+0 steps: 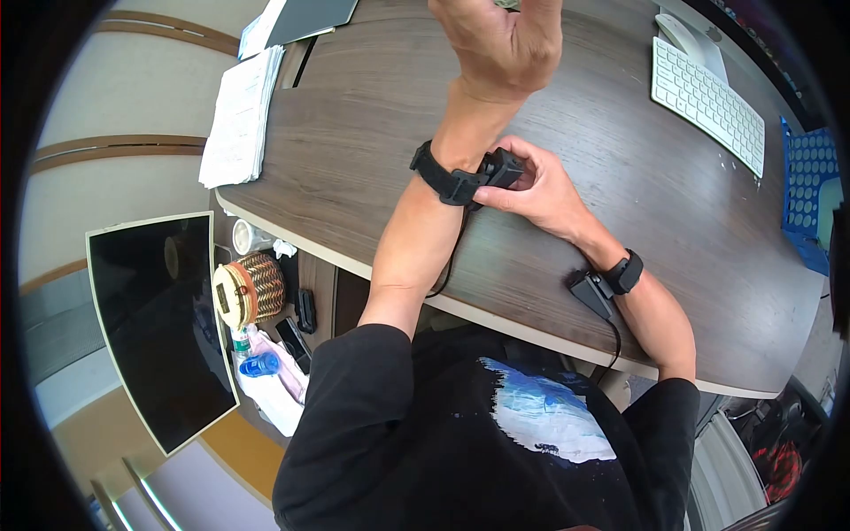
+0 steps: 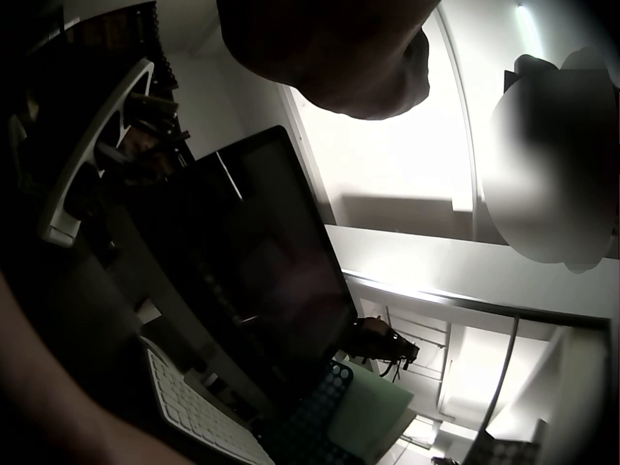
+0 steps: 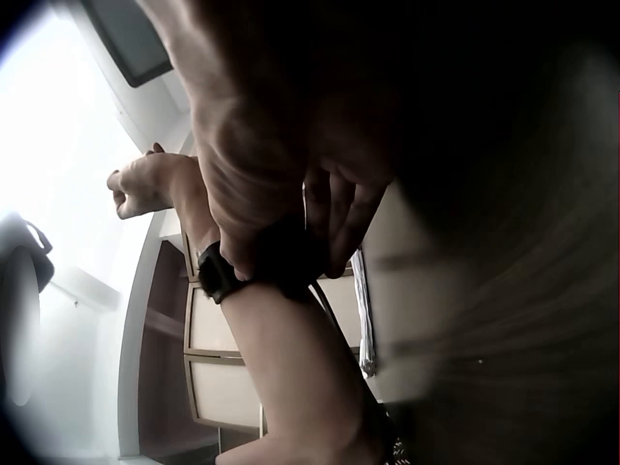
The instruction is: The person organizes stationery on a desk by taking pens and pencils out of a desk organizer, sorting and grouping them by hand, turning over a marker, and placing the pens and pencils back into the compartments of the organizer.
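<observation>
My left hand [image 1: 505,44] is raised at the top of the head view, its fingers partly cut off by the frame edge. In the right wrist view that left hand [image 3: 145,184] has loosely curled fingers and holds nothing. A black strap [image 1: 436,177] circles the left wrist, bearing a small black camera [image 1: 505,168]. My right hand [image 1: 544,195] grips this camera between thumb and fingers. Another black camera [image 1: 591,294] sits on the right wrist, on its own black strap [image 1: 628,273], with a cable hanging down.
The wooden desk [image 1: 372,115] carries a paper stack [image 1: 243,115] at left and a white keyboard [image 1: 708,106], mouse [image 1: 677,34] and blue perforated holder [image 1: 810,168] at right. Left of the desk stand a dark monitor [image 1: 159,319] and a woven basket [image 1: 264,288].
</observation>
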A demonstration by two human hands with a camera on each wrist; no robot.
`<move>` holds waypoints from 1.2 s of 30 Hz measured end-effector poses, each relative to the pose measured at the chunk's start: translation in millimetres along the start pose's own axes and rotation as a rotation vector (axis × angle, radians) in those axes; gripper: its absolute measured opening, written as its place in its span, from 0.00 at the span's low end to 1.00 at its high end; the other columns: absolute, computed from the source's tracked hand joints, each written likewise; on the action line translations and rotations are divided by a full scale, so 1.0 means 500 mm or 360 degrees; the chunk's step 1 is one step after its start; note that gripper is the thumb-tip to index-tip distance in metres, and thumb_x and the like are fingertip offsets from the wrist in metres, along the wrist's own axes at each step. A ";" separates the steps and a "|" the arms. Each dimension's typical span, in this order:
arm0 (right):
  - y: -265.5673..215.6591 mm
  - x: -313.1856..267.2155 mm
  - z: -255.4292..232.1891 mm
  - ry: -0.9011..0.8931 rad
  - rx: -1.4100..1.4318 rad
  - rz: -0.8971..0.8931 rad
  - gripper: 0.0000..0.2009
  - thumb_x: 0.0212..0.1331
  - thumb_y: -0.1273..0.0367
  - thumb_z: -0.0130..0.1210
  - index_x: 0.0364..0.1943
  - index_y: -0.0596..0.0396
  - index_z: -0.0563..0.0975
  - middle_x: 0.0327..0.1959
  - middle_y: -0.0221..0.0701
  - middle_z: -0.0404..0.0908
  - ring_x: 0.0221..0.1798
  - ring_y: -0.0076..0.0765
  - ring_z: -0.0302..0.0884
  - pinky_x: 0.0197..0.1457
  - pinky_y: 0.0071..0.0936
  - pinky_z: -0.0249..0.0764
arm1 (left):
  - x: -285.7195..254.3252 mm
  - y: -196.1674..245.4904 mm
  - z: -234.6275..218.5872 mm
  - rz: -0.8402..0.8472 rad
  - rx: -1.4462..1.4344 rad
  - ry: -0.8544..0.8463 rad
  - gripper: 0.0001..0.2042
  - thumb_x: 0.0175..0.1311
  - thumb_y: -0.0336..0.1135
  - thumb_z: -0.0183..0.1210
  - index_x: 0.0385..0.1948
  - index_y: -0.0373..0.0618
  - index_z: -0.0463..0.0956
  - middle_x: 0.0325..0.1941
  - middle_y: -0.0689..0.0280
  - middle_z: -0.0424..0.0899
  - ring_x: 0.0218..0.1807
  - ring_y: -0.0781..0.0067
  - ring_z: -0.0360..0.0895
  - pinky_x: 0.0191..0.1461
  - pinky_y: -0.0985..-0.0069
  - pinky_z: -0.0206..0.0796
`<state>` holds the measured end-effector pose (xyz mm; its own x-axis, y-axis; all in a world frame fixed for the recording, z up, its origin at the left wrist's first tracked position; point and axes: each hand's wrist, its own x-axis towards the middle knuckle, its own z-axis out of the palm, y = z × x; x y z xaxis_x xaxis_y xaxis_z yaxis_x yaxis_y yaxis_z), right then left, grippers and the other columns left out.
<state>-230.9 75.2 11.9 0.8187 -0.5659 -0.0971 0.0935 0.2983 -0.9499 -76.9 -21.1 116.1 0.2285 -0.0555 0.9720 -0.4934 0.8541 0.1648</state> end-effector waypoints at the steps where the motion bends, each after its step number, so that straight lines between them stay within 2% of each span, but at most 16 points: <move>1: 0.000 0.001 0.001 -0.0002 0.0008 0.0006 0.20 0.61 0.69 0.79 0.52 0.59 0.81 0.49 0.28 0.87 0.48 0.18 0.83 0.52 0.22 0.80 | 0.002 0.001 0.004 -0.0007 0.0005 -0.0005 0.14 0.78 0.25 0.56 0.60 0.38 0.67 0.50 0.64 0.72 0.39 0.83 0.70 0.44 0.79 0.67; 4: -0.004 0.004 -0.001 0.0000 0.0030 -0.0125 0.20 0.59 0.70 0.79 0.51 0.56 0.80 0.46 0.25 0.86 0.49 0.19 0.81 0.52 0.22 0.79 | 0.011 0.006 0.021 -0.0026 -0.0206 0.0125 0.12 0.80 0.26 0.54 0.60 0.38 0.67 0.47 0.65 0.72 0.38 0.82 0.71 0.47 0.78 0.70; 7: -0.003 0.001 -0.003 0.0023 -0.0077 -0.0212 0.21 0.57 0.71 0.80 0.50 0.54 0.80 0.46 0.24 0.84 0.53 0.20 0.80 0.55 0.26 0.79 | 0.017 0.023 0.017 -0.0235 -0.0416 0.0111 0.11 0.82 0.29 0.51 0.59 0.38 0.67 0.42 0.66 0.72 0.37 0.80 0.72 0.52 0.74 0.76; 9: -0.010 0.000 -0.003 -0.0010 -0.0046 -0.0208 0.22 0.56 0.71 0.81 0.51 0.53 0.80 0.48 0.25 0.84 0.56 0.22 0.79 0.59 0.29 0.79 | 0.020 0.039 0.021 -0.0501 -0.0462 0.0301 0.11 0.84 0.33 0.47 0.59 0.39 0.68 0.40 0.66 0.71 0.36 0.79 0.73 0.57 0.69 0.80; 11: -0.010 0.000 -0.004 -0.0020 -0.0032 -0.0237 0.22 0.55 0.71 0.81 0.51 0.53 0.80 0.49 0.25 0.84 0.56 0.23 0.79 0.60 0.30 0.79 | 0.022 0.045 0.019 -0.0548 -0.0514 0.0265 0.11 0.85 0.34 0.47 0.59 0.40 0.68 0.40 0.67 0.71 0.37 0.78 0.74 0.59 0.67 0.80; 13: -0.010 0.001 -0.006 -0.0034 -0.0018 -0.0265 0.22 0.55 0.71 0.81 0.51 0.53 0.80 0.50 0.25 0.84 0.56 0.24 0.79 0.61 0.30 0.79 | 0.025 0.050 0.022 -0.0722 -0.0614 0.0364 0.11 0.85 0.35 0.48 0.59 0.41 0.68 0.39 0.67 0.71 0.37 0.77 0.74 0.60 0.65 0.79; 19: -0.007 0.004 -0.011 -0.0080 0.0007 -0.0240 0.23 0.55 0.71 0.82 0.51 0.54 0.80 0.50 0.26 0.84 0.57 0.24 0.79 0.60 0.29 0.79 | 0.029 0.051 0.019 -0.0804 -0.0778 0.0301 0.10 0.85 0.36 0.48 0.58 0.42 0.68 0.39 0.67 0.72 0.38 0.76 0.76 0.62 0.63 0.79; 23: -0.004 0.004 -0.015 -0.0084 -0.0088 -0.0199 0.18 0.59 0.67 0.80 0.47 0.55 0.82 0.42 0.24 0.87 0.48 0.22 0.83 0.54 0.25 0.80 | 0.016 0.035 0.028 -0.0890 -0.0846 0.0343 0.09 0.85 0.35 0.49 0.57 0.42 0.68 0.41 0.67 0.73 0.38 0.77 0.77 0.61 0.64 0.80; 25: -0.003 0.006 -0.017 -0.0080 -0.0132 -0.0124 0.16 0.61 0.65 0.78 0.45 0.55 0.83 0.40 0.25 0.87 0.45 0.22 0.84 0.52 0.24 0.80 | 0.007 0.022 0.033 -0.1020 -0.0697 0.0380 0.08 0.85 0.33 0.50 0.56 0.43 0.69 0.42 0.67 0.74 0.39 0.78 0.77 0.59 0.67 0.81; 27: 0.004 0.010 -0.012 -0.0075 0.0227 -0.0090 0.14 0.67 0.62 0.74 0.45 0.58 0.84 0.39 0.28 0.89 0.41 0.23 0.86 0.50 0.25 0.82 | -0.009 -0.011 0.031 -0.1012 -0.0643 0.0369 0.07 0.84 0.31 0.51 0.55 0.43 0.69 0.42 0.67 0.74 0.38 0.79 0.76 0.57 0.69 0.81; 28: -0.002 0.010 -0.012 -0.0077 0.0207 -0.0101 0.16 0.71 0.60 0.70 0.47 0.62 0.85 0.42 0.34 0.90 0.44 0.27 0.88 0.52 0.28 0.85 | -0.018 -0.028 0.030 -0.1025 -0.0556 0.0341 0.07 0.84 0.30 0.51 0.55 0.42 0.69 0.42 0.67 0.74 0.37 0.80 0.76 0.54 0.71 0.80; 30: -0.002 0.013 -0.012 -0.0075 0.0284 -0.0059 0.18 0.72 0.59 0.69 0.48 0.63 0.85 0.42 0.35 0.90 0.44 0.28 0.89 0.52 0.29 0.86 | -0.039 -0.068 0.025 -0.1045 -0.0336 0.0269 0.06 0.81 0.28 0.52 0.54 0.42 0.71 0.40 0.68 0.75 0.37 0.81 0.75 0.46 0.77 0.74; 31: -0.001 0.015 -0.012 -0.0067 0.0360 -0.0011 0.19 0.73 0.58 0.68 0.49 0.63 0.85 0.43 0.36 0.90 0.44 0.30 0.90 0.53 0.30 0.88 | -0.046 -0.075 0.026 -0.1034 -0.0333 0.0269 0.06 0.81 0.28 0.52 0.54 0.42 0.71 0.40 0.68 0.75 0.37 0.81 0.75 0.46 0.77 0.74; 33: 0.008 0.020 -0.017 -0.0081 0.0379 0.0007 0.18 0.77 0.58 0.63 0.51 0.63 0.84 0.43 0.38 0.91 0.45 0.33 0.91 0.51 0.30 0.88 | -0.067 -0.085 0.031 -0.1335 0.0006 0.0158 0.07 0.79 0.28 0.55 0.52 0.42 0.73 0.37 0.68 0.76 0.37 0.79 0.75 0.42 0.77 0.70; 34: 0.012 0.024 -0.020 -0.0087 0.0400 0.0029 0.18 0.80 0.58 0.58 0.52 0.63 0.84 0.43 0.41 0.91 0.45 0.36 0.92 0.49 0.30 0.89 | -0.084 -0.102 0.035 -0.1178 0.0303 0.0135 0.05 0.76 0.29 0.57 0.48 0.42 0.75 0.35 0.68 0.78 0.37 0.76 0.76 0.43 0.74 0.71; 36: 0.008 0.027 -0.028 -0.0125 0.0487 0.0066 0.21 0.80 0.56 0.59 0.52 0.65 0.84 0.43 0.41 0.91 0.45 0.37 0.92 0.51 0.30 0.89 | -0.101 -0.116 0.036 -0.1254 0.0411 0.0075 0.04 0.76 0.29 0.57 0.47 0.42 0.76 0.35 0.67 0.78 0.37 0.75 0.76 0.44 0.72 0.72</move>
<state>-227.4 58.2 2.6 0.8654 -0.4910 -0.0997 0.2152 0.5440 -0.8110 -75.0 -77.3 60.3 0.6197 -0.5613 0.5486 -0.3498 0.4282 0.8333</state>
